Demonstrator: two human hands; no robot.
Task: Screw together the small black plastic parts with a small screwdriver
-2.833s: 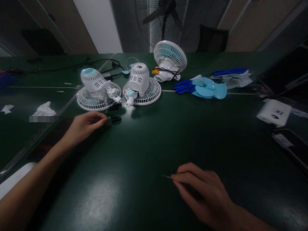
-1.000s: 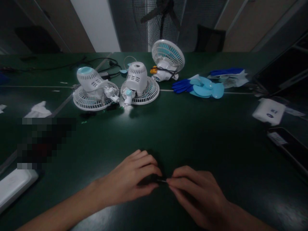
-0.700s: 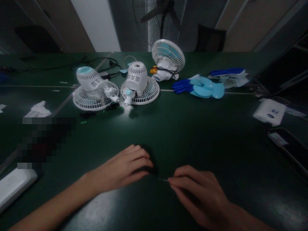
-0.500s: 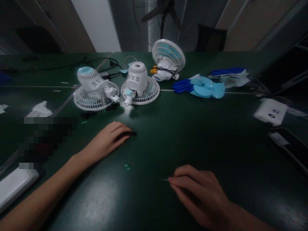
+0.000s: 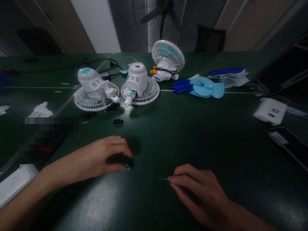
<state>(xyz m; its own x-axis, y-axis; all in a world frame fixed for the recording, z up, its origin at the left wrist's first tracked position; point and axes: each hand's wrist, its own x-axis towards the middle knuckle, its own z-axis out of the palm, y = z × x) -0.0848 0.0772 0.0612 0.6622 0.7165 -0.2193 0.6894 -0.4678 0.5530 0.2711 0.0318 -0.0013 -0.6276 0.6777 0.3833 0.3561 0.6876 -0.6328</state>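
Dim room, big black floor fan (image 5: 165, 8) in the background, dark green tabletop (image 5: 192, 134) in front of it, and pretty much everything sat around one white fan (image 5: 137, 77) lying grille-down, so I'll use that as the landmark. Just left of it was a second fan (image 5: 92, 81), also grille-down, and behind it to the right a third fan (image 5: 168, 59) was tipped back with a black cord around its body. Off to its right lay a blue glove (image 5: 181, 86) with light blue fan blades (image 5: 208, 88) up against it, then a white box (image 5: 270, 111) and a black phone-like device (image 5: 291, 146) well further right and nearer the camera. A little black part (image 5: 118, 122) sat just in front of it, slightly left. Nearer the camera from there, the left hand (image 5: 96, 157) was partly open, thumb and fingers curved apart, thumb tip right by a tiny green piece (image 5: 127, 167); couldn't tell if they touched. Right hand (image 5: 199, 192) was nearer the camera too, fingertips pinched shut on a thin metal piece (image 5: 164, 178) pointing left.
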